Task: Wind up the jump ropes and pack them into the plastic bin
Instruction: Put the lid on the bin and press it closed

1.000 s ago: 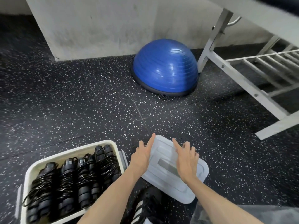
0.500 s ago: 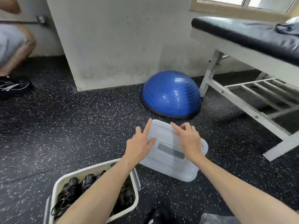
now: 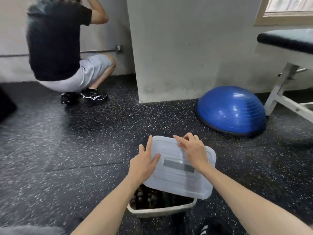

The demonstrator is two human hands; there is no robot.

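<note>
Translucent plastic, pale and slightly flexible: the lid [image 3: 181,168] is held by both hands over the plastic bin [image 3: 162,211], covering its far part while the near edge is open and the wound jump ropes [image 3: 149,198] show dark inside, below the wrists. The left hand [image 3: 144,164] grips the lid's left edge, thumb lying on top and fingers spread, the index stretched along the rim toward the far corner. The right hand [image 3: 193,150] rests on the top surface near the far edge, fingers loosely curled and a little apart; whether any fingertip hooks under the rim cannot be told.

The step in hand looks like closing the bin, the packing itself seemingly finished. To do it well, the lid should be squared to the bin first: it sits skewed, its near right corner overhanging beyond the rim beneath the right forearm. Sliding it toward the wrists until all four corners match, then pressing down with flat palms at opposite edges, should seat it evenly. A rope loop standing proud under the fingers could keep the lid from seating, so checking for that matters.
</note>
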